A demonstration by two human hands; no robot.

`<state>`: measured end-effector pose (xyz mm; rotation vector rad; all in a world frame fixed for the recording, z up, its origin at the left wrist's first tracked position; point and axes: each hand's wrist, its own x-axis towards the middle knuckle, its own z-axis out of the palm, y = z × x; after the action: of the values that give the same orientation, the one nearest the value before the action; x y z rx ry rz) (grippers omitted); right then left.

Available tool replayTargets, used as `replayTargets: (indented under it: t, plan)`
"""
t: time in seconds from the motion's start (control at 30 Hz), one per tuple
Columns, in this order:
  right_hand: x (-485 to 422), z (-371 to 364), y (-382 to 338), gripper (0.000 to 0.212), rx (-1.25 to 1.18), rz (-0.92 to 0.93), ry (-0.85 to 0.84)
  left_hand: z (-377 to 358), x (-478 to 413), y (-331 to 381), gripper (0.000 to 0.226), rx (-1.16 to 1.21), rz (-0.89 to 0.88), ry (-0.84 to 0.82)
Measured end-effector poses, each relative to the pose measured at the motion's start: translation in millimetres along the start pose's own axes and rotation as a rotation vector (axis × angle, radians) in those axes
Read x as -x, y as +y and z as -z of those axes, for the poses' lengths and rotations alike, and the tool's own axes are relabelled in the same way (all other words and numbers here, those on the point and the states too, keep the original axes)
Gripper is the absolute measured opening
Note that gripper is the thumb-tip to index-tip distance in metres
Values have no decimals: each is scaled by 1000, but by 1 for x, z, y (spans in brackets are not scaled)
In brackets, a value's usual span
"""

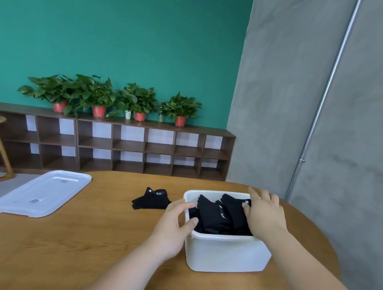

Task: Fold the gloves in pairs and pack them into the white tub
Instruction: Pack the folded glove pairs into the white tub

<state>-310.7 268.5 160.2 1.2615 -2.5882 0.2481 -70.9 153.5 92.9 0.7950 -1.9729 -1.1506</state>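
Head view only. Shows the white tub (pixel 223 253) at the right of the counter (pixel 88 239), packed with folded black gloves (pixel 215 216). Finds the right hand (pixel 264 214) spread flat on them, pressing; the left hand (pixel 176 223) relaxed at the tub's left rim, pinching nothing. Places the loose pair (pixel 151 199) just beyond the left hand, the nearer one, long axis left to right. Hides the tub's bottom and the number of pairs inside.

Wooden table (pixel 65 249) in front of me, rounded edge. Far left on it: white lid (pixel 44 192), lying flat. Mid-table: folded black glove pair (pixel 151 199). White tub (pixel 223 253) stands near them, to the right.
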Motion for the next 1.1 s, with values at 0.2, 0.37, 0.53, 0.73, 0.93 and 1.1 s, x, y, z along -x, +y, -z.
replayTargets:
  t: [0.2, 0.37, 0.53, 0.73, 0.93, 1.1]
  plan:
    - [4, 3, -18, 62, -106, 245, -472, -2, -4, 1, 35, 44, 19, -16]
    - [-7, -5, -17, 61, 68, 269, -718, -4, -7, -2, 35, 49, 20, -16]
    - [-12, -4, -24, 62, 137, 232, -732, -3, -11, 1, 36, 48, 35, -32]
    - [-8, 3, -23, 56, 105, 219, -700, -4, -12, 6, 36, 25, 51, -52]
    - [-7, 22, -50, 65, -7, 252, -415, 4, -12, 4, 45, 18, 47, -33]
    - [-3, 8, -76, 66, -83, 281, -332, 14, -13, -21, 46, -42, 99, 77]
